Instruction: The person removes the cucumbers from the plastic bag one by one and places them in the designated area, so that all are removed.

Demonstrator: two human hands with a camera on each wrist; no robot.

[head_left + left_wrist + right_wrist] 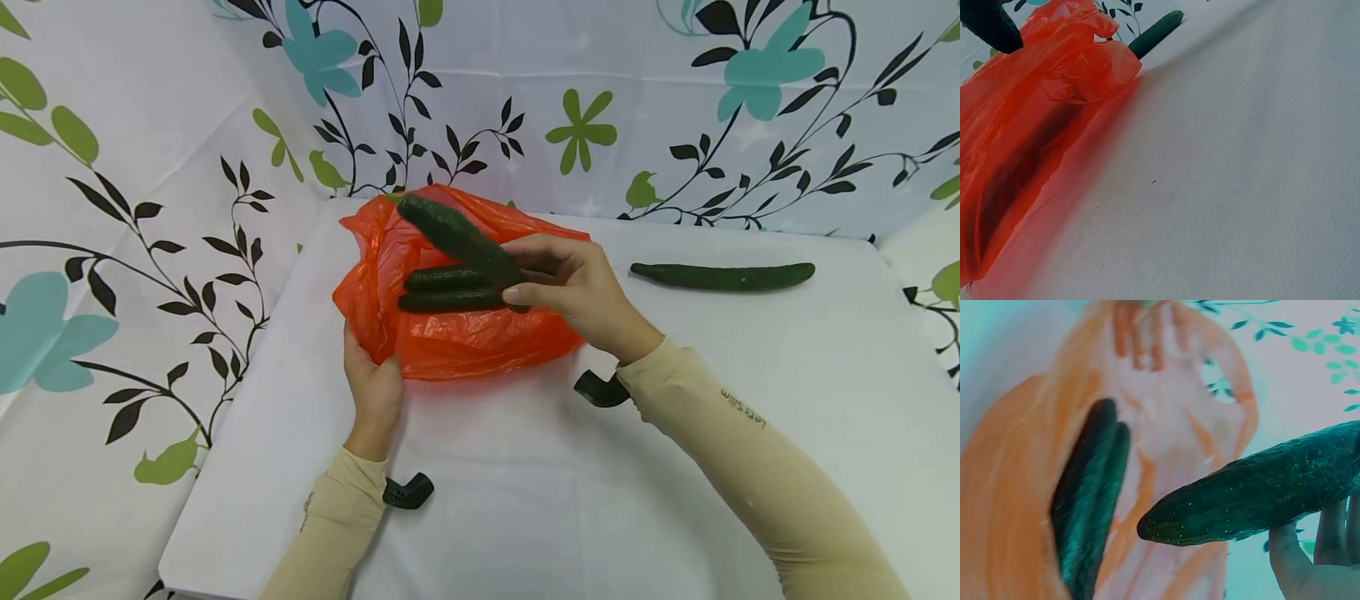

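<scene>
An orange-red plastic bag (480, 350) lies spread toward the back of the table, its mouth facing left. My left hand (372, 392) grips the bag's left edge; in the right wrist view its fingers (1138, 340) show through the thin plastic. Over the bag, my right hand (581, 287) holds a dark green cucumber (450, 233) near one end, tilted up to the left. Below it, two more cucumbers (1088, 500) lie side by side in the bag, partly covered. In the left wrist view, the bag (1066, 69) hides the left hand.
Another cucumber (723, 277) lies on the white table (495, 483) to the right of the bag. A cloth with leaves and flowers (465, 67) hangs behind and at the left. Black wrist devices (602, 389) stick out from both sleeves.
</scene>
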